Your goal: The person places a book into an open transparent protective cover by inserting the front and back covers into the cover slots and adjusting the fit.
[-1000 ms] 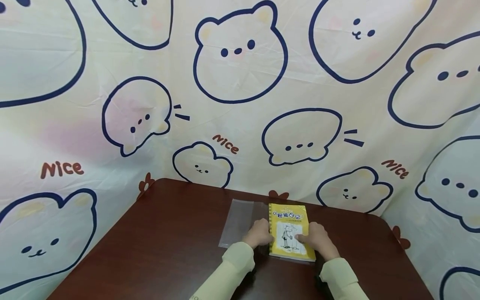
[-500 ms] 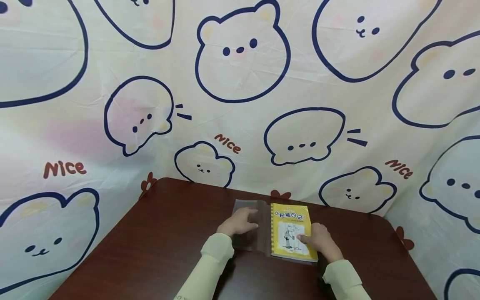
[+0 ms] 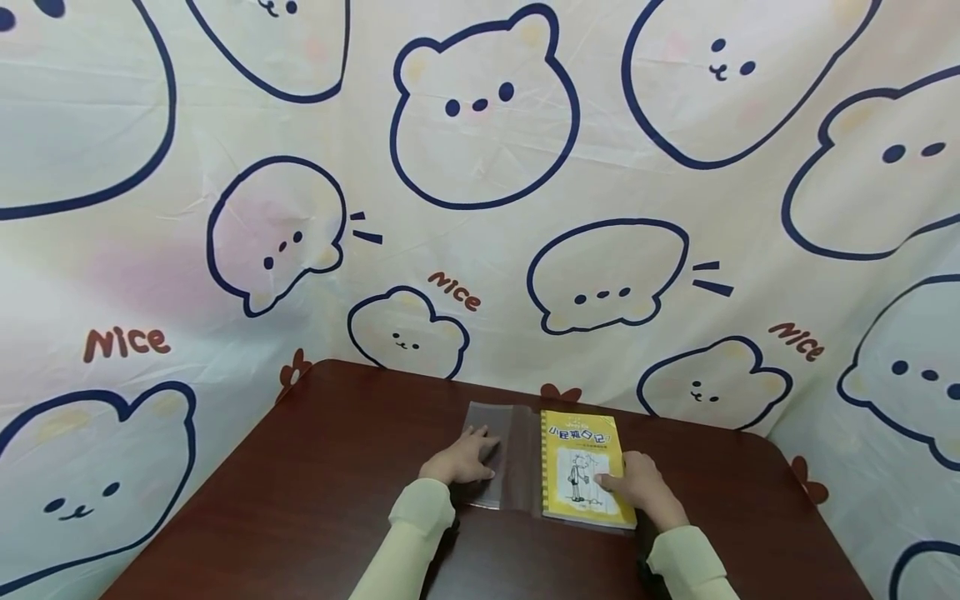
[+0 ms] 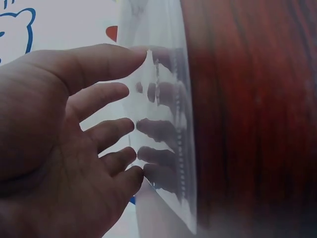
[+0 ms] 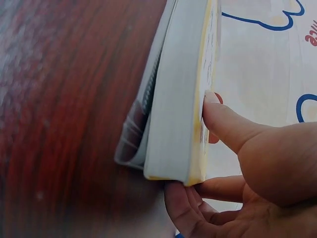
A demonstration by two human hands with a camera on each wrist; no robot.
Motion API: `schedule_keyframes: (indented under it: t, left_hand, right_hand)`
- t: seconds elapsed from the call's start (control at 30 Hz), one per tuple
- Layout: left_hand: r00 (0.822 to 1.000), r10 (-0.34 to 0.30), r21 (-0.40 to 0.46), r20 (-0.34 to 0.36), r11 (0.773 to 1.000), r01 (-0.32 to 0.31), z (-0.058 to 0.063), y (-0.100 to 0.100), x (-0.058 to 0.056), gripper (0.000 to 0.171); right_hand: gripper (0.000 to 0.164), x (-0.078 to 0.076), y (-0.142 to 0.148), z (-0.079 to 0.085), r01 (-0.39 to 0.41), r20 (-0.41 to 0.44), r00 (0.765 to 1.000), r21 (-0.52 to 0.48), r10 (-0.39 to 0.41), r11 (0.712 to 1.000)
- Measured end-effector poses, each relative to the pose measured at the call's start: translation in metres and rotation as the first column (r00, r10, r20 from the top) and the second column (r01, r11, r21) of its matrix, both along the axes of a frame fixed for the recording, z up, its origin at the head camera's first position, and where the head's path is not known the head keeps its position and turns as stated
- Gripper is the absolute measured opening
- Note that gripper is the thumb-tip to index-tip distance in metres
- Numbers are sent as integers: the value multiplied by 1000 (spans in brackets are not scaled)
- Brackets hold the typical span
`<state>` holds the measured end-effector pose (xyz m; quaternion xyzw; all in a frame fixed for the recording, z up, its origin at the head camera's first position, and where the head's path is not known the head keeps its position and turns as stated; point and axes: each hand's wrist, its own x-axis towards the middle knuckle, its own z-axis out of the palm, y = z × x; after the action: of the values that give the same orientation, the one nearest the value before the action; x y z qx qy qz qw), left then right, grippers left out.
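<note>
A yellow paperback book (image 3: 579,433) with a cartoon figure lies on the table, its cover facing up. A clear plastic book cover (image 3: 519,462) spreads out to its left, and part of it shows under the book. My left hand (image 3: 457,460) rests on the cover's left flap. In the left wrist view the fingers are spread and their tips touch the shiny plastic flap (image 4: 161,134). At the right edge, my right hand (image 3: 648,487) holds the book. Its thumb presses the front, and the other fingers curl by the corner of the page block (image 5: 176,99).
The dark brown wooden table (image 3: 322,467) extends around the book. A pale cloth wall (image 3: 480,242) printed with bear faces stands behind it and along both sides.
My left hand has left the book's left edge and moved left onto the plastic flap. My right hand keeps its hold on the book, which has barely shifted.
</note>
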<state>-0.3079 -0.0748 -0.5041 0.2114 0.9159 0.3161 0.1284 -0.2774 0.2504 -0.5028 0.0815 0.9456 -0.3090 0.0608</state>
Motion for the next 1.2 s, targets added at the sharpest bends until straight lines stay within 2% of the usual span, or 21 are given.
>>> schedule_keyframes:
  t: [0.17,0.4,0.63,0.83,1.03,1.2]
  left_hand:
    - [1000,3,8,7,1000,-3,-2,0,-2,58]
    - [1000,2,23,17,1000,-3,0,0,-2,56]
    - [1000,2,32,24,999,-3,-1,-2,1,56]
    - [999,2,52,40,999,-5,-2,-3,3,56]
    - [999,-2,60,43,998,-1,-3,-3,2,57]
    - [999,-2,51,37,999,0,-5,-3,0,56]
  right_hand:
    - [48,0,0,0,1,-5,1000,8,-1,1000]
    - [48,0,-1,0,9,-20,1000,0,-9,1000]
    - [51,2,-2,-2,-21,-67,997,124,29,992]
    - [52,2,-3,-3,-31,-63,997,173,43,984]
    - [63,4,-5,1,-38,-37,998,232,48,972]
    - [73,5,-6,5,-38,-55,997,256,54,966]
